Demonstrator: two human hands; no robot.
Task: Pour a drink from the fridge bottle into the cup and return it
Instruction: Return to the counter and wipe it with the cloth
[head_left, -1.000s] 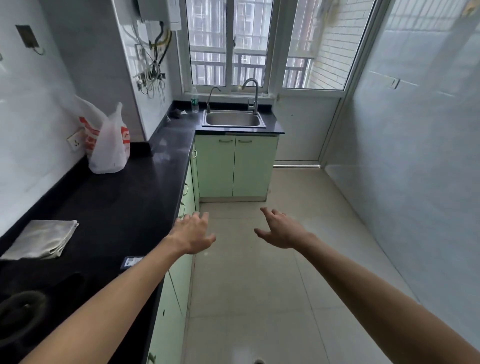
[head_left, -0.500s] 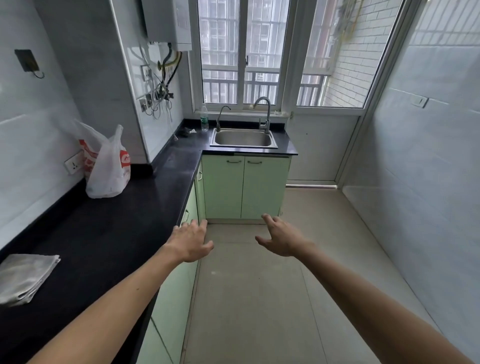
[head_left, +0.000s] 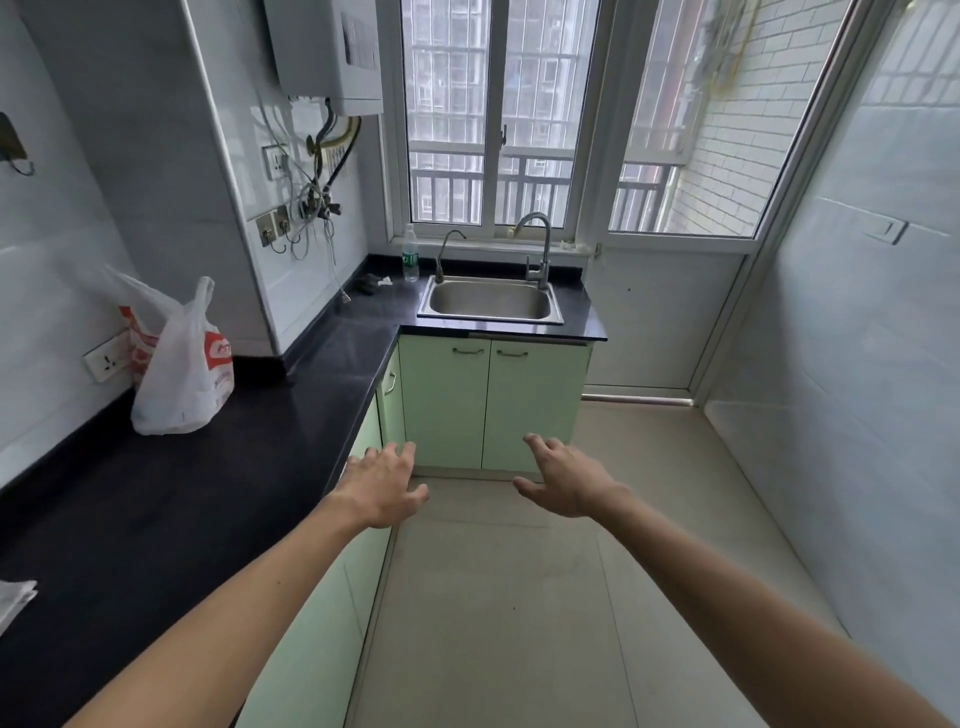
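Note:
My left hand (head_left: 382, 486) and my right hand (head_left: 566, 483) are stretched out in front of me over the tiled floor, both empty with fingers spread. The left hand hovers beside the edge of the black countertop (head_left: 218, 467). A clear plastic bottle with a green label (head_left: 410, 254) stands far off on the counter, left of the steel sink (head_left: 491, 301). No fridge and no cup are in view.
A white plastic bag with red print (head_left: 182, 364) sits on the counter at the left wall. A folded cloth (head_left: 13, 597) lies at the left edge. Green cabinets (head_left: 493, 405) run under the counter. A water heater (head_left: 332, 52) hangs above; tiled wall on the right.
The view has lifted and moved forward down the kitchen, so the sink and window are nearer and the cloth has slid toward the left edge. Both hands stay open and outstretched.

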